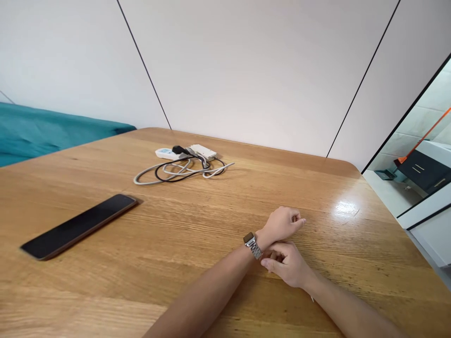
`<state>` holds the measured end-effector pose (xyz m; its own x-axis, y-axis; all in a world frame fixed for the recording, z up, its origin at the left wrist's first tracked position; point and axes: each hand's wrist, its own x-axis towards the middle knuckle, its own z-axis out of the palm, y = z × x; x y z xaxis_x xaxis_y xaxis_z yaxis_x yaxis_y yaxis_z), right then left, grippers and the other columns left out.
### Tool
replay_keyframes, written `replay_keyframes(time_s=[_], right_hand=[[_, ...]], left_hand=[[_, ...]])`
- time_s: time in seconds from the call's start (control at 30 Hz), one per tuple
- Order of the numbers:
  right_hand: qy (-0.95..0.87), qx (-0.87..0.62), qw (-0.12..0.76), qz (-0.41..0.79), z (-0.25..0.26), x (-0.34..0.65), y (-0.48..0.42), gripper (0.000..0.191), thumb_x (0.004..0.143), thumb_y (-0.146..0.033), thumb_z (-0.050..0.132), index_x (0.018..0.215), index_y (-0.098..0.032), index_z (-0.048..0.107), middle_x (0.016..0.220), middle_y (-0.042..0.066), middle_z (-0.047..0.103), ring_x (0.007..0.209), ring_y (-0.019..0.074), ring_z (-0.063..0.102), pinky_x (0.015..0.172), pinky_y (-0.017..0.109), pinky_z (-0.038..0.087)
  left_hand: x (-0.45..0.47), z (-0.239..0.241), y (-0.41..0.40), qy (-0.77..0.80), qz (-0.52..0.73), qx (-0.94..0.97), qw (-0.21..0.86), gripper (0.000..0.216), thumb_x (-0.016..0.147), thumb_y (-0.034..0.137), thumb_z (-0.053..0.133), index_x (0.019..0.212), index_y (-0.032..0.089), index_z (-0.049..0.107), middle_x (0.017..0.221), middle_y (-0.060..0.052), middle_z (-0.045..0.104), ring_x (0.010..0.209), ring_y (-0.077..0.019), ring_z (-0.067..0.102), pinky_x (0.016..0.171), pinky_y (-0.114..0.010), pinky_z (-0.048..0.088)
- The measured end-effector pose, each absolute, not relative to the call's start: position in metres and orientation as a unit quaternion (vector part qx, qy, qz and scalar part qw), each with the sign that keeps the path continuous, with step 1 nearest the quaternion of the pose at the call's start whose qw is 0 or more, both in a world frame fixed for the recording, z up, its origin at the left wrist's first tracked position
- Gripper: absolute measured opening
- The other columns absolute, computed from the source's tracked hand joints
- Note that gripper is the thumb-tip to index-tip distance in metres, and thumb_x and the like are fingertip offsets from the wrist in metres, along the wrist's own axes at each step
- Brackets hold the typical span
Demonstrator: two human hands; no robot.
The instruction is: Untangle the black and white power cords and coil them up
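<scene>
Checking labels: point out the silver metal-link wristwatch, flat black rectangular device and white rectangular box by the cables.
Silver metal-link wristwatch (252, 246), head view: band links beside the case.
Flat black rectangular device (79, 226), head view: middle of its top.
White rectangular box (203, 151), head view: its top.

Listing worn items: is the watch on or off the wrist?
On: the watch sits at the left wrist, metal band curving across it; clasp hidden.

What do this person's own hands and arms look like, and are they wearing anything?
Both forearms are bare, without visible sleeves or gloves. The left wrist wears a watch with a dark rectangular face and silver metal links. A tiny pale bit shows by the right wrist, too small to identify.
</scene>
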<state>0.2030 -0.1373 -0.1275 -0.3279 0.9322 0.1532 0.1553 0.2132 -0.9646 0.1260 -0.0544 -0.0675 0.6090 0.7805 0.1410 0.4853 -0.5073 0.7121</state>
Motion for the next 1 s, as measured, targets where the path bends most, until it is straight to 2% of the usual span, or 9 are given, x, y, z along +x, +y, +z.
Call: replay_keyframes(time_s=[0.17,0.3,0.5,0.6,0.7,0.87,1.0], right_hand=[[-0.670,-0.394,0.430,0.459,-0.134,0.206,-0.139,0.037,0.078,-0.055,0.069,0.073,-0.018,0.068,0.051,-0.002,0.060,0.044,0.0100,0.048,0.045,0.023,0.038],[-0.643,-0.407,0.427,0.489,-0.137,0.206,-0.139,0.045,0.073,-0.062,0.071,0.063,-0.018,0.067,0.053,0.001,0.062,0.047,0.0112,0.049,0.047,0.025,0.038],[-0.592,-0.417,0.435,0.535,-0.132,0.203,-0.135,0.047,0.066,-0.064,0.076,0.070,-0.017,0.071,0.064,0.002,0.067,0.060,0.0150,0.054,0.058,0.029,0.045],[-0.587,-0.411,0.442,0.539,-0.129,0.202,-0.135,0.048,0.064,-0.064,0.077,0.074,-0.018,0.070,0.066,0.002,0.065,0.060,0.0143,0.052,0.057,0.028,0.042],[-0.615,-0.424,0.409,0.524,-0.130,0.203,-0.136,0.048,0.062,-0.065,0.077,0.071,-0.019,0.066,0.063,0.000,0.060,0.058,0.0129,0.046,0.054,0.027,0.038],[-0.676,-0.456,0.351,0.460,-0.135,0.204,-0.140,0.050,0.067,-0.067,0.073,0.061,-0.020,0.058,0.060,0.000,0.056,0.058,0.0134,0.044,0.055,0.028,0.038],[-0.684,-0.444,0.338,0.470,-0.134,0.206,-0.142,0.046,0.070,-0.066,0.071,0.070,-0.020,0.066,0.069,0.002,0.065,0.065,0.0170,0.052,0.062,0.030,0.045]], left_hand=[[0.130,-0.065,-0.062,0.371,0.220,0.842,0.324,0.032,0.087,0.038,0.057,0.063,0.017,0.061,0.058,0.003,0.056,0.055,-0.0100,0.044,0.055,-0.024,0.029],[0.132,-0.059,-0.068,0.374,0.185,0.865,0.277,0.033,0.089,0.038,0.056,0.064,0.018,0.063,0.061,0.001,0.061,0.056,-0.0119,0.048,0.056,-0.025,0.030],[0.132,-0.054,-0.069,0.394,0.170,0.874,0.226,0.032,0.090,0.039,0.054,0.070,0.019,0.067,0.067,-0.002,0.067,0.061,-0.0151,0.056,0.057,-0.027,0.031],[0.132,-0.052,-0.069,0.393,0.168,0.878,0.216,0.032,0.091,0.039,0.053,0.072,0.019,0.068,0.069,-0.003,0.068,0.063,-0.0163,0.058,0.058,-0.027,0.033],[0.133,-0.052,-0.072,0.383,0.150,0.889,0.201,0.032,0.091,0.040,0.053,0.074,0.019,0.069,0.073,-0.005,0.070,0.067,-0.0187,0.061,0.060,-0.028,0.034],[0.136,-0.057,-0.078,0.350,0.131,0.906,0.199,0.030,0.091,0.040,0.054,0.077,0.019,0.070,0.077,-0.006,0.072,0.072,-0.0204,0.064,0.060,-0.028,0.035],[0.138,-0.060,-0.081,0.347,0.131,0.905,0.206,0.029,0.090,0.039,0.055,0.074,0.019,0.068,0.075,-0.006,0.071,0.070,-0.0206,0.064,0.059,-0.030,0.034]])
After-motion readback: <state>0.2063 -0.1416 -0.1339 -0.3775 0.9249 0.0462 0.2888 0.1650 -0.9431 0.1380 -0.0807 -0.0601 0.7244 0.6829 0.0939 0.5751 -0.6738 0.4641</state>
